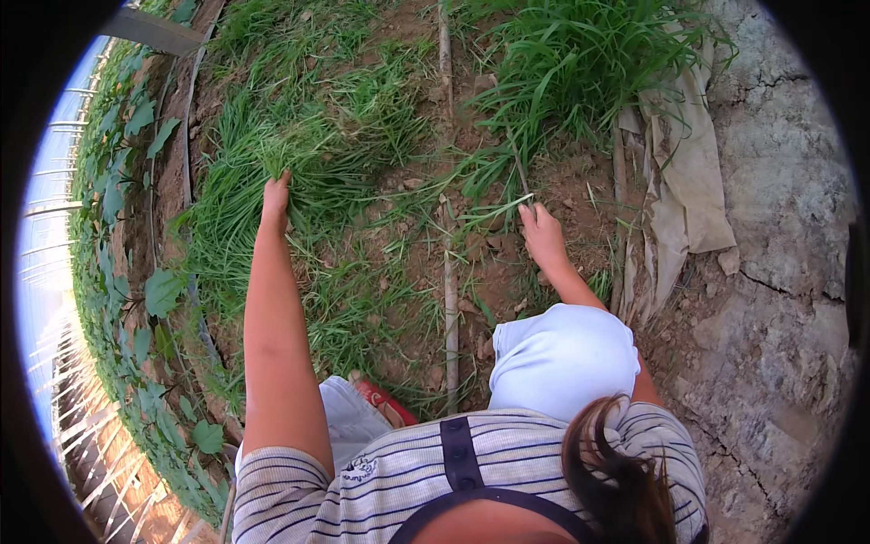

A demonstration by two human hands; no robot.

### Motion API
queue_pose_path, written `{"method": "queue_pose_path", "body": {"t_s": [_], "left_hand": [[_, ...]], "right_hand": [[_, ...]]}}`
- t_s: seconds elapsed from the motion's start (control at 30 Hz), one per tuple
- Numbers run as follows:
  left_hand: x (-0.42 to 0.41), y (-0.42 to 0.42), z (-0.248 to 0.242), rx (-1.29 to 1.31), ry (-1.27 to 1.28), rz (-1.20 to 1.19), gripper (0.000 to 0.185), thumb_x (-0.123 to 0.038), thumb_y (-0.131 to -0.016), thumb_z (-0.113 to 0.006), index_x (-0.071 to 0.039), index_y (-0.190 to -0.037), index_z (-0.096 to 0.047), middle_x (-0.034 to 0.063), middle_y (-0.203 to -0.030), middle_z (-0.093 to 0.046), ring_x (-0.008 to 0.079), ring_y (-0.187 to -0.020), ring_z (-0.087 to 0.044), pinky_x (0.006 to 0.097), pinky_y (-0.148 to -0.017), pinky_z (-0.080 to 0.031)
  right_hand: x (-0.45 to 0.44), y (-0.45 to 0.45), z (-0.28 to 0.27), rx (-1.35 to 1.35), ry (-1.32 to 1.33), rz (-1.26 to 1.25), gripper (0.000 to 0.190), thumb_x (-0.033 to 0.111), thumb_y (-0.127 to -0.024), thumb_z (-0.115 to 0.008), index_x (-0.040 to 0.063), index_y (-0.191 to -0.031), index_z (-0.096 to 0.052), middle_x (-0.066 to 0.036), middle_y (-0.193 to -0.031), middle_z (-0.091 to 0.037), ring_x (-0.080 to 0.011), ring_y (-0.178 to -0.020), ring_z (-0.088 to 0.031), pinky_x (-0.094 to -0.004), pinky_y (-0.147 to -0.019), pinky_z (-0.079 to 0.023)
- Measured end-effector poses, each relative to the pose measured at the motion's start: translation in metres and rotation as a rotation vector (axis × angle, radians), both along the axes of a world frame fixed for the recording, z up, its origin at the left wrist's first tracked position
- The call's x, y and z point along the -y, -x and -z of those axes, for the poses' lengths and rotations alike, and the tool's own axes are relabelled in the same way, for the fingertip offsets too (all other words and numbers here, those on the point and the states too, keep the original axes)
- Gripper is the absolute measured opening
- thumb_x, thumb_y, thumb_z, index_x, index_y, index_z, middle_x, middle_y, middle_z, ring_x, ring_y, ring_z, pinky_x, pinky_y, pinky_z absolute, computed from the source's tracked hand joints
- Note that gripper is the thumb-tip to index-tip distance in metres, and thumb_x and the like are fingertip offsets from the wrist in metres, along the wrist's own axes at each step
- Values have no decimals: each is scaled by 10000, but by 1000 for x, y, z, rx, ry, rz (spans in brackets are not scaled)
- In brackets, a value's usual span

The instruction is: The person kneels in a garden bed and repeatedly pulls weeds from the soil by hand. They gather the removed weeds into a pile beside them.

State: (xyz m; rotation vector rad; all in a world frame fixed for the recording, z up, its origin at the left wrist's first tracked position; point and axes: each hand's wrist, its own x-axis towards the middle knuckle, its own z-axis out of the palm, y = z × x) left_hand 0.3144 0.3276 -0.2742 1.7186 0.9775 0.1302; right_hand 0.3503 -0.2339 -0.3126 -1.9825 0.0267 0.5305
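Note:
My left hand [275, 197] reaches forward and grips a bunch of long green grass [279, 149], which lies over a heap of loose grass on the soil. To the right, my right hand [542, 228] is closed around something thin; a narrow dark shaft [518, 160] runs from it up towards the standing grass, and its far end is hidden among the blades. A few pale grass stems [499, 212] lie by the fingertips. Ahead of that hand stands a dense clump of tall green grass [571, 61].
A thin pipe or pole [446, 272] runs lengthwise along the soil between my hands. Crumpled beige sheeting [686, 177] edges the bed on the right, beside cracked grey ground [781, 204]. Broad-leaved plants [163, 292] and a narrow strip [187, 136] line the left.

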Motion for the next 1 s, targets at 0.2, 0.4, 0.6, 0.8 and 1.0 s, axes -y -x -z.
{"method": "queue_pose_path", "body": {"t_s": [0.2, 0.4, 0.6, 0.8, 1.0], "left_hand": [[-132, 138, -25, -682, -463, -35, 661, -439, -865, -673, -30, -1352, -491, 196, -1354, -509, 383, -1183, -530, 481, -901, -476], [-22, 129, -53, -815, -861, -2, 945, -528, -802, -717, -111, -1513, -253, 163, -1582, -161, 427, -1415, -227, 596, -1045, -349], [65, 110, -51, -577, -901, 194, 851, -523, -816, -702, -111, -1475, -354, 179, -1519, -318, 365, -1424, -233, 576, -1088, -283], [81, 98, -30, -475, -894, 301, 794, -505, -826, -694, -96, -1440, -402, 174, -1456, -424, 360, -1371, -341, 531, -1080, -318], [141, 38, -17, -87, -844, 436, 774, -437, -783, -763, -51, -1384, -464, 171, -1384, -502, 360, -1305, -433, 468, -1081, -344]], "right_hand": [[-24, -53, -47, 207, 139, -226, 337, 296, -1011, -482, -40, -1025, -490, -151, -621, -575, -325, -531, -565, -435, -525, -427], [-103, -99, -55, 361, 222, -365, 310, 262, -994, -470, -47, -1006, -500, -219, -704, -632, -407, -665, -628, -499, -617, -488], [-85, 32, -43, 114, 245, -714, 284, 215, -983, -485, -54, -1071, -454, -263, -656, -613, -460, -625, -614, -536, -600, -494], [-27, 36, -78, 138, 82, -702, 193, 208, -965, -557, 42, -988, -461, -213, -629, -571, -416, -570, -565, -486, -529, -407], [-12, 25, -91, 283, 21, -291, 206, 211, -975, -548, 25, -967, -460, -192, -635, -575, -389, -573, -580, -455, -533, -431]]}}
